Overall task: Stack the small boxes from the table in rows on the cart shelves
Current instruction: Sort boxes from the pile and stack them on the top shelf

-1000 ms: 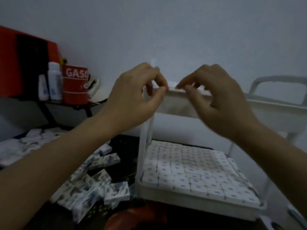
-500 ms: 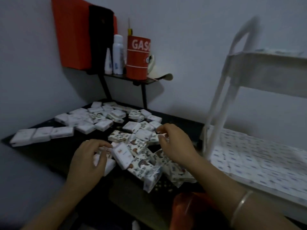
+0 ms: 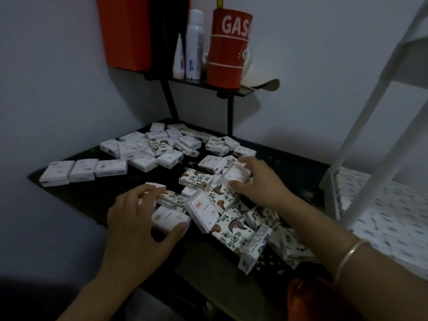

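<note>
Several small white boxes, some with printed pictures, lie scattered in a pile (image 3: 222,205) on the black table (image 3: 97,195). My left hand (image 3: 139,225) grips a white box (image 3: 170,218) at the near side of the pile, fingers over its far edge and thumb at its near corner. Further back, my right hand (image 3: 257,181) pinches another white box (image 3: 236,174). The white cart (image 3: 361,135) stands at the right, and its lower shelf (image 3: 379,214) holds a layer of boxes in rows.
A row of three white boxes (image 3: 83,170) lies at the table's left edge. A black wall shelf (image 3: 208,83) above the table carries a red can (image 3: 228,47), a white spray bottle (image 3: 194,42) and a small dropper bottle. An orange-red object (image 3: 308,297) sits at the bottom right.
One second ago both hands were up at the cart's top shelf. My view has swung left and down to the table, and both hands have come down onto the pile and closed on boxes.
</note>
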`<state>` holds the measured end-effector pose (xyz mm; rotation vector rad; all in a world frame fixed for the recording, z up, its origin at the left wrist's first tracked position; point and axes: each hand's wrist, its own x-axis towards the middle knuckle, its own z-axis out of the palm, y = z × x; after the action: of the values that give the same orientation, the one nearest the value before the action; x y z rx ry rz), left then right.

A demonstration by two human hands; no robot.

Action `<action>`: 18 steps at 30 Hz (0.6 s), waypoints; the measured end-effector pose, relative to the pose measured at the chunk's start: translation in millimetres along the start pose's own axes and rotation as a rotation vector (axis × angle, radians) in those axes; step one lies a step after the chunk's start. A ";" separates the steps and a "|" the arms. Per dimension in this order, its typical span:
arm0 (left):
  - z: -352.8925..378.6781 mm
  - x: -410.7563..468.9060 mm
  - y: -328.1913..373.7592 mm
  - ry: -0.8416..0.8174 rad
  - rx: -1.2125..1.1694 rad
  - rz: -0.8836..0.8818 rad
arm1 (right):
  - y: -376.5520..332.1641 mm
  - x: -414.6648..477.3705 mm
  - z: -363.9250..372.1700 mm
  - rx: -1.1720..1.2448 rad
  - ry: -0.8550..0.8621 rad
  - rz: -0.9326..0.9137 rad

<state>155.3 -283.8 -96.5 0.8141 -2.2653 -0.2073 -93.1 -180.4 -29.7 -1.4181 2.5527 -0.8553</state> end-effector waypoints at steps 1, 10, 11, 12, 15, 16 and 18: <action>-0.7 -1.9 2.9 -0.005 0.040 -0.004 | -1.8 -2.1 -4.7 0.019 0.023 0.015; -10.4 -1.3 15.5 -0.155 0.048 0.007 | -4.7 -33.0 -16.9 -0.244 0.185 -0.101; -12.9 -1.5 16.3 -0.191 0.063 0.007 | -4.6 -36.5 -18.1 -0.238 0.208 -0.115; -15.8 -1.6 16.9 -0.244 0.105 0.011 | -4.8 -40.0 -19.4 -0.230 0.228 -0.130; -22.7 0.6 17.6 -0.407 0.192 0.000 | -4.8 -51.1 -23.3 -0.175 0.252 -0.170; -22.9 1.6 17.7 -0.431 0.204 -0.006 | -5.1 -55.1 -24.8 -0.135 0.243 -0.171; -21.5 4.4 17.9 -0.456 0.228 -0.018 | -5.9 -63.3 -28.3 -0.064 0.216 -0.163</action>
<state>158.4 -270.6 -71.6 0.9831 -2.7474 -0.1556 -62.9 -119.7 -14.3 -1.6563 2.6683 -1.0115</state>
